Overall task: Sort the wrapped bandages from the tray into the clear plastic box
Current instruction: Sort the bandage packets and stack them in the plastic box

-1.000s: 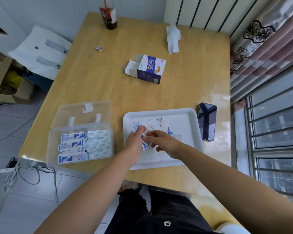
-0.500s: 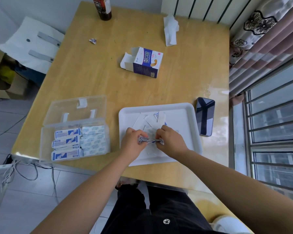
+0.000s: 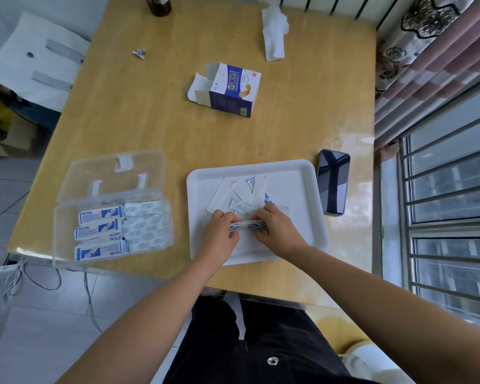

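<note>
A white tray (image 3: 302, 173) lies on the wooden table in front of me, with several wrapped bandages (image 3: 241, 189) scattered across its middle. My left hand (image 3: 219, 236) and my right hand (image 3: 277, 228) hold a small stack of wrapped bandages (image 3: 248, 225) between them, each gripping one end, just above the tray's near half. Left of the tray stands the clear plastic box (image 3: 67, 217) with its lid folded back. Inside it, blue-and-white bandages (image 3: 100, 231) lie in rows beside paler wrapped ones (image 3: 146, 225).
A black phone (image 3: 333, 181) lies right of the tray. An opened blue-and-white bandage carton (image 3: 230, 88) sits mid-table, a crumpled tissue (image 3: 275, 31) and a dark bottle (image 3: 157, 4) at the far edge, a small paper scrap (image 3: 139, 53) to the left. Window bars run along the right.
My hands gathered loose bandages from the tray into one stack and now hold it edge-on between them. The view tilted forward slightly.
</note>
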